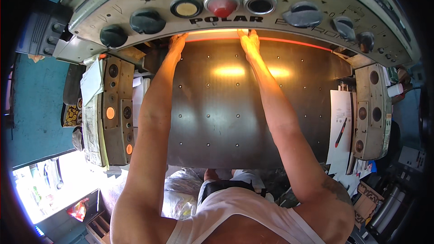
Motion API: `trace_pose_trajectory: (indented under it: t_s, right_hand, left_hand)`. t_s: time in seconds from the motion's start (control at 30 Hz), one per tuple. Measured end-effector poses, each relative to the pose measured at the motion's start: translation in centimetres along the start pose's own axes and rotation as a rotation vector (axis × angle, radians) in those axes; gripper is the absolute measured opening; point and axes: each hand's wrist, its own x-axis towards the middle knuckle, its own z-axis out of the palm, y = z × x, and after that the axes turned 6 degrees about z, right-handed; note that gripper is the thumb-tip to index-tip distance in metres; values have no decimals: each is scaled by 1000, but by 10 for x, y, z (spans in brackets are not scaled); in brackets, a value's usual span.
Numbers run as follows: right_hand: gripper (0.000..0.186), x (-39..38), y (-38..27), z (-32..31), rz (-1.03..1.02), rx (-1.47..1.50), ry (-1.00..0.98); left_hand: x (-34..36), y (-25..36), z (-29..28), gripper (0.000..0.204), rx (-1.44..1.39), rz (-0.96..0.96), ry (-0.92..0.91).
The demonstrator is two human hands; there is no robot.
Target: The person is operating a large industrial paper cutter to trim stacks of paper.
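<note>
Both my arms stretch forward over the dark metal table [212, 131] of a paper cutting machine. At its far end, a strip of white paper [210, 35] shows beneath the front panel, lit orange. My left hand [176, 45] is closed at the paper's left end. Further right, my right hand [249, 43] is closed on the paper's right part, fingers pointing forward. The panel's lower edge hides some of the fingertips and the paper's far side. A red line of light crosses the table by my hands.
The control panel [271, 22] with knobs and a red button [221, 5] overhangs my hands. Side housings [118, 122] flank the table. On the right lies a printed sheet [337, 153] with a black-and-red pen [341, 132]. Plastic-wrapped bundles [181, 194] lie below the front edge.
</note>
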Motion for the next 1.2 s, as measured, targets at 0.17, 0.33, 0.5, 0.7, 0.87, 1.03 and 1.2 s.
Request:
trace_pose_trajectory:
  t_s: [0.17,0.33,0.5,0.7,0.87,1.03,1.2]
  right_hand:
    - [81,-27,44,-24,-252,-189,223]
    - [56,-154,98,-124,-614,-469,251]
    - [54,-266,130,-211,-530,-668,132]
    - [50,-319,158,-245,-677,-908,134]
    - [47,-321,149,-244,-644,-956,170]
    - [47,-317,152,-241,-636,-962,151]
    - [52,-317,151,-240,-690,-927,173]
  left_hand:
    - [-63,1,42,79,-35,115,200]
    - [-228,-10,32,61,350,588,125]
    - [-336,-48,-7,59,491,794,67]
    - [-357,-62,-10,55,606,899,111]
    - [-361,-70,-9,52,642,853,105]
    - [-355,-66,-6,48,688,868,117]
    - [-354,-63,-4,51,743,873,176]
